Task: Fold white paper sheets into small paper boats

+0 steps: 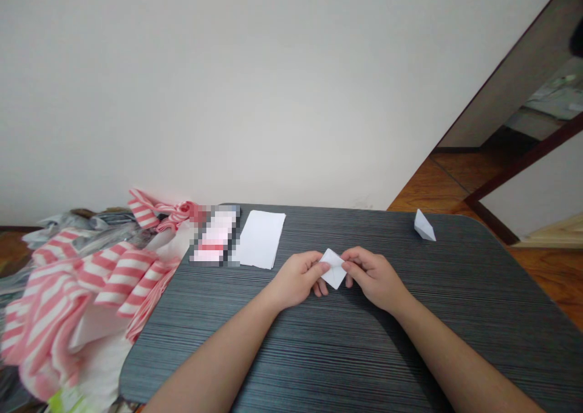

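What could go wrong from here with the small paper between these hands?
The small folded white paper is pinched between the left hand and right hand, so too firm a grip could crease it out of line. A stray move could also nudge the loose stack of white sheets or knock the folded paper piece off the nearby table edge.

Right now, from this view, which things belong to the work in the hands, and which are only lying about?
In the work: left hand, right hand, small folded white paper.

Lying about: stack of white paper, folded paper shape, pink-striped cloth, blurred packet.
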Demonstrator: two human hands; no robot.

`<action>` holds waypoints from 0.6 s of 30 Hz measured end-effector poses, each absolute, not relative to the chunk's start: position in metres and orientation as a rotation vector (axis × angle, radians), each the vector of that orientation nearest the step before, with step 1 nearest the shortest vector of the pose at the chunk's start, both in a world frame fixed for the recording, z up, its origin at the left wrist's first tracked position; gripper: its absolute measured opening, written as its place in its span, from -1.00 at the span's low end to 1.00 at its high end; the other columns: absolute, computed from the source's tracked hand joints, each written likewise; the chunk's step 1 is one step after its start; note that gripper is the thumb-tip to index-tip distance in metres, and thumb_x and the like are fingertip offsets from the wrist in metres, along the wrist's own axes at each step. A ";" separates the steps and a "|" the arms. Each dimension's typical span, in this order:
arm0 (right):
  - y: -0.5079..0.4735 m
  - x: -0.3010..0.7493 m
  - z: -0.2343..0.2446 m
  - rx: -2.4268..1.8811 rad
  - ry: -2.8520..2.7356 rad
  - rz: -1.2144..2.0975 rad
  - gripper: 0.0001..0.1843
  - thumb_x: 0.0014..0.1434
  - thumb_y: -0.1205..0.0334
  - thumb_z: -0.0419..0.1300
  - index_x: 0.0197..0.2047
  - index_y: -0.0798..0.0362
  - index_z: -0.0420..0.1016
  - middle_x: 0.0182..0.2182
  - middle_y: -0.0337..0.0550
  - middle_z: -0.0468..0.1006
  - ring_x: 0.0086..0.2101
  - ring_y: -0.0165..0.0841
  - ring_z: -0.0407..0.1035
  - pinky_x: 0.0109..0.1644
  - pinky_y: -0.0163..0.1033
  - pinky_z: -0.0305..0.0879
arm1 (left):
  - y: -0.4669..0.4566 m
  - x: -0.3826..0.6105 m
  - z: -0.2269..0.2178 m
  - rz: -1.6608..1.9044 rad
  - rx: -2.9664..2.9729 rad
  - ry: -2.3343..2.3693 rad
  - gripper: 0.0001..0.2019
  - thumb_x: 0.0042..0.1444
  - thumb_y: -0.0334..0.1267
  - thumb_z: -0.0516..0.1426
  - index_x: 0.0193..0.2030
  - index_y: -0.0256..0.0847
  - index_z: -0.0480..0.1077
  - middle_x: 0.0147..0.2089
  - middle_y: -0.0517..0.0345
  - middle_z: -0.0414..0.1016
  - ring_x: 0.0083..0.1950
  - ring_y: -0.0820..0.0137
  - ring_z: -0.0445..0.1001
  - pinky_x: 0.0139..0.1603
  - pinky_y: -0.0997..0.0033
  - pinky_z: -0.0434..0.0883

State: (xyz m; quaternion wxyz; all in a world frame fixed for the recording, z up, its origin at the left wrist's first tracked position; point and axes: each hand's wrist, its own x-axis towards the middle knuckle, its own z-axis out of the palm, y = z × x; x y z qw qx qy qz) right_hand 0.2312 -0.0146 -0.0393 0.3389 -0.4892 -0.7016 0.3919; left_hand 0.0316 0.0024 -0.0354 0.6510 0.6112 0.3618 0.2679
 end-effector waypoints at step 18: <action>-0.013 0.229 -0.034 -1.366 -1.796 1.181 -0.76 0.25 0.13 0.01 -0.33 0.07 0.39 -0.63 -0.28 0.46 -0.66 -0.46 0.34 -0.56 -0.38 0.25 | 0.002 0.031 -0.037 0.627 1.413 0.857 -0.66 0.21 -0.02 -0.04 -0.30 -0.29 0.30 -0.54 0.14 0.43 -0.57 0.49 0.39 -0.55 0.53 0.33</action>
